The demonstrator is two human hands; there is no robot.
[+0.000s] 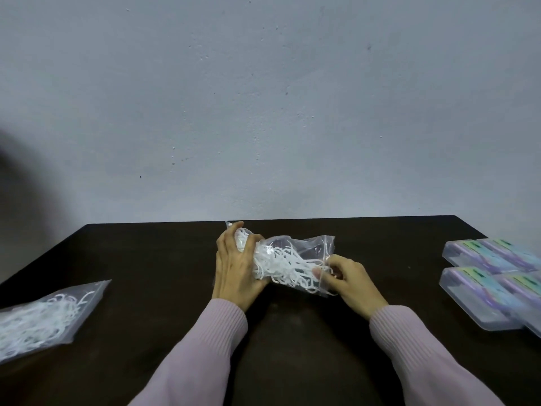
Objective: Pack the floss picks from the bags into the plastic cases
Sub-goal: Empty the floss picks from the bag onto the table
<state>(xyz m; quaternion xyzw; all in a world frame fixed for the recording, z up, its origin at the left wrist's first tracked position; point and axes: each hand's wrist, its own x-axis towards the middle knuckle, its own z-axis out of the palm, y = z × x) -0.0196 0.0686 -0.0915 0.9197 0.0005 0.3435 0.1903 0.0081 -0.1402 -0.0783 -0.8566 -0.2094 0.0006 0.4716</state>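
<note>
- Two forearms in pale pink ribbed sleeves (409,344) enter from the bottom edge and lie nearest the camera, converging toward the middle of the dark table (146,253).
- Left hand (234,268): fingers curled round the closed far-left end of a clear plastic bag (304,247), gripping it with the back of the hand toward the camera.
- Right hand (351,276): thumb and fingers pinch the bag's right end, at or beside its zip strip; whether that mouth is parted or sealed cannot be told.
- The held bag lies crosswise between the two hands, at mid-table near the far edge. Whether its underside touches the table cannot be told.
- White floss picks (281,265) sit tangled inside the held bag, bunched toward the left hand, a few reaching the right-hand end.
- A second clear bag of floss picks (44,320) lies flat on the table at the left edge, well apart from both hands, partly cut off by the frame and blurred.
- Clear plastic cases (480,297) stand grouped at the right edge of the table, at least four visible, touching or just beside one another, lids appearing closed, with purple, green and blue printed inserts. Blur hides any further detail.
- A plain grey wall (263,98) rises behind the table.
</note>
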